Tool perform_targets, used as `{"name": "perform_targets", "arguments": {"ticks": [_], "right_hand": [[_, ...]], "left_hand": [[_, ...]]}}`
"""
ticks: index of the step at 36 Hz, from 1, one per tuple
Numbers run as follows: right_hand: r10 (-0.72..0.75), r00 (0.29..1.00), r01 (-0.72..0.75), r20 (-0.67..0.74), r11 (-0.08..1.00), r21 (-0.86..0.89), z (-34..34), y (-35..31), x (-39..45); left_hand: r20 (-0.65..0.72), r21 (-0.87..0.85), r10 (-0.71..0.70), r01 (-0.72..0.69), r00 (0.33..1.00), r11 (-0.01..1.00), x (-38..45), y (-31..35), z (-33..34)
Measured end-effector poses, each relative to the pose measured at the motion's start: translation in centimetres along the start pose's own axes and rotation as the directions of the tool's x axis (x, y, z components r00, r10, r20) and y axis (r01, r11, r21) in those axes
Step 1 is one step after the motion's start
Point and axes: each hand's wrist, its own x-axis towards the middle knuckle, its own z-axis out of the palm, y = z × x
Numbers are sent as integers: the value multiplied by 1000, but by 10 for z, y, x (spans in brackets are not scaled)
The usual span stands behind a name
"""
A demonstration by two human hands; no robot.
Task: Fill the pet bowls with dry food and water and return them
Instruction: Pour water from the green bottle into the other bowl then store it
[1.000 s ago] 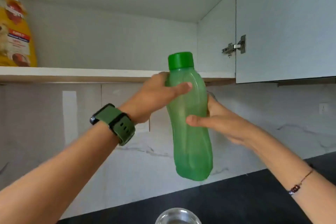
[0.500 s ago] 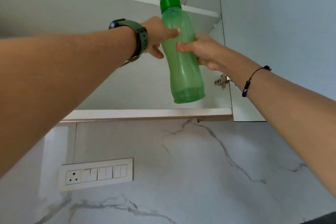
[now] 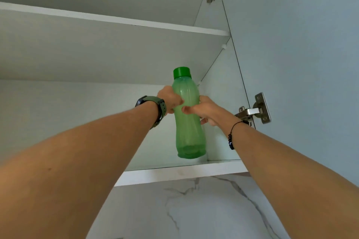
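A translucent green water bottle (image 3: 188, 122) with a darker green cap is held upright inside the open wall cabinet, its base just above the lower shelf (image 3: 174, 172) near the right corner. My left hand (image 3: 169, 101), with a green watch on the wrist, grips the bottle's upper body from the left. My right hand (image 3: 204, 111), with a dark bead bracelet on the wrist, grips it from the right at the same height. No pet bowl is in view.
The cabinet door (image 3: 301, 64) stands open at the right, with a metal hinge (image 3: 254, 110) close to my right wrist. An upper shelf (image 3: 116, 19) runs above the bottle. A white marble backsplash (image 3: 194, 209) lies below the cabinet.
Both hands have carried the bottle from above the counter up into the cabinet, and its base now hangs just above the lower shelf. My view has tilted upward; the bowl and food bag have left view.
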Motion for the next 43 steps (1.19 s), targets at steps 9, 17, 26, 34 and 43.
{"name": "perform_targets", "arguments": {"ticks": [9, 17, 26, 34, 43], "right_hand": [[95, 995, -97, -22, 993, -64, 2, 33, 36], [50, 995, -66, -89, 978, -198, 2, 45, 39], [-39, 991, -24, -128, 889, -457, 7, 30, 11], [-247, 947, 123, -205, 868, -482, 32, -12, -61], [-393, 912, 364, -115, 908, -209, 114, -62, -182]], "left_hand": [[117, 69, 8, -16, 993, 997, 39, -34, 41], [181, 45, -87, 80, 980, 996, 32, -32, 52], [222, 116, -87, 62, 971, 991, -6, -18, 33], [145, -1, -34, 34, 989, 999, -81, -4, -19], [0, 62, -40, 40, 999, 997, -199, -51, -129]]}}
